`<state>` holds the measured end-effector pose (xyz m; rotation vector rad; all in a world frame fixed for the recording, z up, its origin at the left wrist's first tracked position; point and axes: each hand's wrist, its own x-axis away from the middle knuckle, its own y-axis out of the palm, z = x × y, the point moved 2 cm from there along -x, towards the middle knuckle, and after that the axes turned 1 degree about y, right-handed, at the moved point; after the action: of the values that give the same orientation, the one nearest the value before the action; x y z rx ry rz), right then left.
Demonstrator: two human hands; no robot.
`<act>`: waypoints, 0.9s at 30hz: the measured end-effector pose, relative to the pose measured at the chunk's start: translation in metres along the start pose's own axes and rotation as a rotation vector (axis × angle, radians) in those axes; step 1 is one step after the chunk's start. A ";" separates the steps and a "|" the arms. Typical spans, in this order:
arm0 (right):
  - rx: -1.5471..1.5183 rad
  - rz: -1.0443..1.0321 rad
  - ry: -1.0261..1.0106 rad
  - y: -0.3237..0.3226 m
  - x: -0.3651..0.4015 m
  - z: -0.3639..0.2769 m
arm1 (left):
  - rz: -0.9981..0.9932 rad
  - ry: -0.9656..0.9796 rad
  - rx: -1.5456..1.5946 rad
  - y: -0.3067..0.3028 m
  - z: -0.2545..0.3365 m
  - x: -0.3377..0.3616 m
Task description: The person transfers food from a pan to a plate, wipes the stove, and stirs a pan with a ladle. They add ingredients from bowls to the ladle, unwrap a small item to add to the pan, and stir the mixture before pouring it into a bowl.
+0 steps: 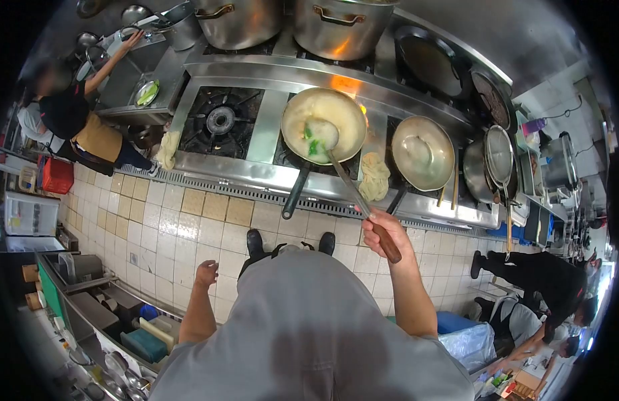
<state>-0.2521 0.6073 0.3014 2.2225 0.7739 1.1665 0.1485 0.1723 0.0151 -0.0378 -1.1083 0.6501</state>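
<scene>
My right hand [384,234] is wrapped round the wooden handle of a long metal ladle [350,186]. The ladle's round bowl rests inside a frying pan [353,110] on the stove, among pale, cloudy liquid and some bright green pieces [315,147]. That pan's dark handle [296,192] points toward me, and no hand touches it. Down at my side hangs my left hand [206,273], above the tiled floor, its fingers loosely curled and nothing visible in them. A pale, crumpled cloth [374,177] lies on the stove's front edge, just beyond my right hand.
Flame shows behind the frying pan. A second pan [423,154] sits to its right, a bare burner [220,120] to its left. Large pots [343,30] stand behind. A co-worker [75,117] reaches over a sink at left; other people [543,284] are at right.
</scene>
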 end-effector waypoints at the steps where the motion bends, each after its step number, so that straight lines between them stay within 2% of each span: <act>1: -0.021 -0.019 -0.001 0.000 0.000 0.001 | -0.026 -0.003 0.062 0.000 0.001 -0.002; 5: 0.089 0.024 -0.053 0.004 0.007 0.003 | -0.011 0.013 0.012 0.002 0.006 -0.004; 8: 0.169 0.141 -0.110 0.006 0.010 0.005 | -0.034 0.000 -0.011 0.004 0.010 -0.001; 10: 0.422 0.158 -0.182 0.005 0.009 0.005 | -0.098 -0.062 -0.113 0.006 0.006 -0.004; 11: 0.419 0.164 -0.193 0.007 0.011 0.006 | -0.103 -0.067 -0.173 0.007 0.007 -0.008; 13: 0.659 0.290 -0.188 0.028 0.020 0.001 | -0.235 0.309 -0.394 0.002 -0.044 -0.095; 14: 0.656 0.301 -0.208 0.039 0.025 -0.001 | -0.267 0.505 -0.485 0.001 -0.061 -0.128; 15: 0.731 0.337 -0.260 0.050 0.032 -0.001 | -0.227 0.208 -0.443 0.020 0.009 -0.067; 16: 0.803 0.378 -0.309 0.059 0.038 0.001 | -0.240 0.224 -0.459 0.036 0.045 -0.051; 19: 0.774 0.452 -0.428 0.077 0.048 0.019 | -0.256 0.367 -0.430 0.057 0.120 -0.040; 21: 0.689 0.513 -0.527 0.083 0.049 0.032 | -0.399 0.729 -0.521 0.068 0.180 -0.033; 23: 0.328 0.192 -0.462 0.075 0.042 0.058 | -0.436 0.832 -0.531 0.077 0.253 0.009; 24: 0.296 0.240 -0.508 0.064 0.026 0.079 | -0.445 0.907 -0.505 0.078 0.287 0.028; 25: 0.756 0.479 -0.692 0.054 0.005 0.106 | -0.500 0.935 -0.558 0.079 0.312 0.035; 26: 1.228 0.743 -0.806 0.058 -0.006 0.129 | -0.567 1.075 -0.485 0.084 0.333 0.046; 27: 1.103 0.757 -0.675 0.084 -0.004 0.143 | -0.657 1.211 -0.403 0.091 0.347 0.065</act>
<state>-0.1119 0.5204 0.2831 3.7094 0.2491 0.0308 -0.1664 0.1803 0.1984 -0.3498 -0.0131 -0.2374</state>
